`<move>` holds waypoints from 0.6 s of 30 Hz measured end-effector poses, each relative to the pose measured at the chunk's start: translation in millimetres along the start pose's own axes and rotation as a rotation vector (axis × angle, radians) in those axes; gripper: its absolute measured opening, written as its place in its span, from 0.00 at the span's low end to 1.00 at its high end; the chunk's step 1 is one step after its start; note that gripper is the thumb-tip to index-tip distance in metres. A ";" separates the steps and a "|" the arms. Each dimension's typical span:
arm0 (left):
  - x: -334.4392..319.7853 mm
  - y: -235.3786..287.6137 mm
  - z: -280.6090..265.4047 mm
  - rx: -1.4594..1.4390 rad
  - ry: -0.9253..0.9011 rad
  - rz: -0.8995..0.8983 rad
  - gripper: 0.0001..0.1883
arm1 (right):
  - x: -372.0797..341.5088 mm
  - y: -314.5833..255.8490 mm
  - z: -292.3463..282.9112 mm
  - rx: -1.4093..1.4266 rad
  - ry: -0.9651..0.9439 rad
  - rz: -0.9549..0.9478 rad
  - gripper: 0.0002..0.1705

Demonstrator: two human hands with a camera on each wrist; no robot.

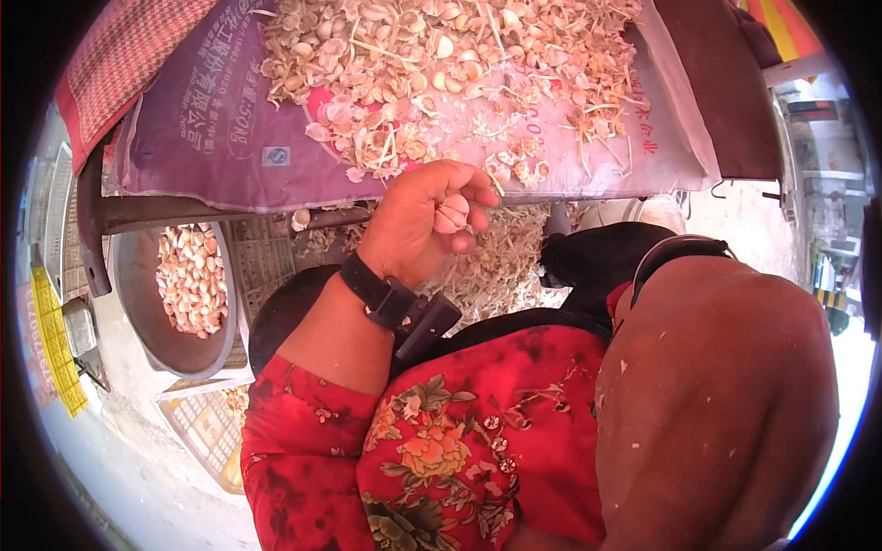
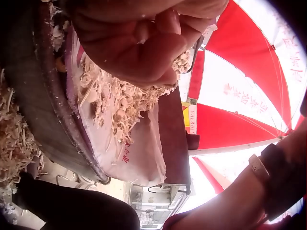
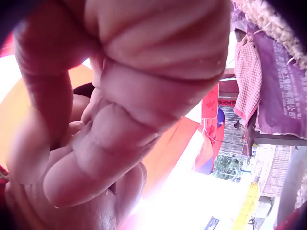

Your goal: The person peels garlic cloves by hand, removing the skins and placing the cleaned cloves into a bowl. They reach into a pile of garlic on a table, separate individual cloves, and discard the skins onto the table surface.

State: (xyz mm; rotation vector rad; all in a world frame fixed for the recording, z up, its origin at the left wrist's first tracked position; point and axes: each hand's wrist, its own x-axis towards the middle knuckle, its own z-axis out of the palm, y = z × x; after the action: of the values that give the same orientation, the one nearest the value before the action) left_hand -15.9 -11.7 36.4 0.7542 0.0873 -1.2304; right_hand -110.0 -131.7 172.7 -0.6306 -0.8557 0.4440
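Observation:
My left hand [image 1: 424, 216] is at the near edge of the table, its fingers curled round a pinkish garlic bulb [image 1: 450, 215]. In the left wrist view the same hand [image 2: 139, 43] fills the top, with the bulb largely hidden by the fingers. My right arm [image 1: 717, 395] is bent up close to the head camera, so its hand is out of the head view. The right wrist view has that right hand [image 3: 129, 96] large and near, fingers bent; I cannot tell whether they hold anything.
A heap of garlic cloves and skins [image 1: 386, 55] lies on a purple sack [image 1: 211, 119] on the table. At the left a grey basin [image 1: 138, 275] holds cloves, above a plastic crate [image 1: 207, 427]. A checked cloth [image 1: 138, 64] hangs over the table's left corner. Skins [image 1: 501, 253] litter the ground.

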 end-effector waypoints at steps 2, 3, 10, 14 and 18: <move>-1.6 2.3 3.3 0.006 0.004 0.006 0.13 | -0.1 0.2 -3.0 -0.011 0.015 -0.004 0.10; -2.9 2.0 3.5 0.015 0.012 0.009 0.13 | -0.5 1.0 -5.1 -0.010 0.021 -0.007 0.10; 1.3 0.9 4.4 0.038 -0.004 0.035 0.13 | -4.2 -2.0 -12.0 -0.054 0.060 -0.034 0.10; 1.6 -0.6 1.5 0.022 -0.060 0.020 0.13 | -7.8 -3.9 -21.7 -0.097 0.132 -0.014 0.09; 1.6 -3.3 -1.6 -0.019 -0.066 0.001 0.12 | -12.6 -5.4 -26.6 -0.135 0.217 0.010 0.09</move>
State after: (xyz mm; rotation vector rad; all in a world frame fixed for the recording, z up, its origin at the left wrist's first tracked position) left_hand -17.7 -12.6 32.9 0.6966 0.0441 -1.2511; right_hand -95.4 -151.9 156.1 -0.7923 -0.6797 0.3215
